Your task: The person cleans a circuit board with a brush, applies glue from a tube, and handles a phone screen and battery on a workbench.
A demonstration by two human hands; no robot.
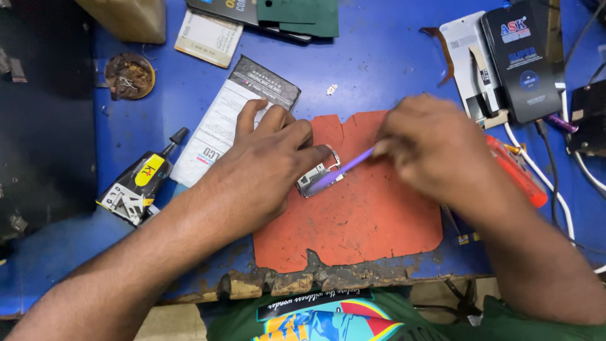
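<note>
Head cam, 1 view, looking steeply down.
Close over blue workbench (391,57); near edge at frame bottom, wearer's forearms entering from below.

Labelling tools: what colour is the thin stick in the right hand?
Purple stick, held by the right hand; head view shows it.

The left hand (265,164) lies flat on a red mat (353,221) and presses down on a small silver metal part (315,179). The right hand (435,145) holds a thin purple stick (344,167), and the stick's tip touches the part. The mat sits on a blue table (379,57) with a worn front edge. A black and yellow glue tube (142,180) lies to the left. A white packet (233,117) is under the left fingers. A black box (521,60) sits far right.
</note>
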